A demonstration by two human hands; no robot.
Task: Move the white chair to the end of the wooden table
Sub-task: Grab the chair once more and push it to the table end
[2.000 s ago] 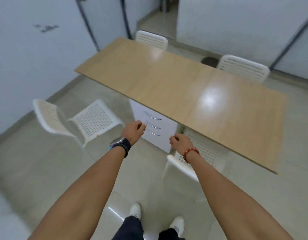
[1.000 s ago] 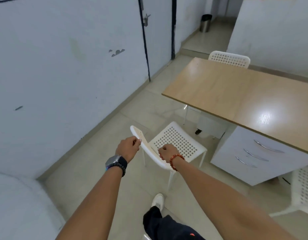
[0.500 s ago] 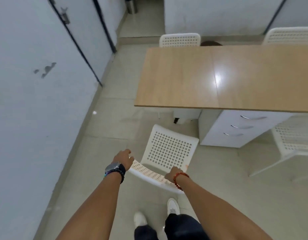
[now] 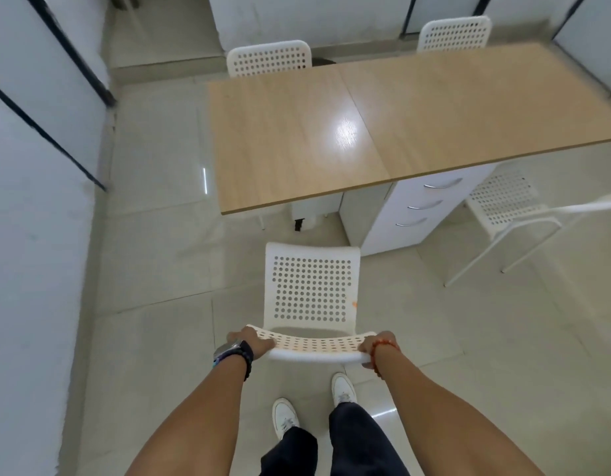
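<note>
The white chair (image 4: 312,290), with a perforated seat and back, stands on the floor just in front of me, facing the wooden table (image 4: 383,132). Its seat front lies a short way from the table's near long edge, close to the left end. My left hand (image 4: 250,342) grips the left end of the backrest top. The right end of the same backrest is held by my right hand (image 4: 378,344). My feet stand right behind the chair.
A white drawer unit (image 4: 420,207) sits under the table to the right of the chair. Another white chair (image 4: 506,204) stands at the right, and two more (image 4: 269,58) are tucked along the far side. Wall and door panels (image 4: 39,132) close the left side.
I took hold of the chair's backrest with both hands, and it now stands squarely facing the table's near edge. My view has turned so the table lies straight ahead.
</note>
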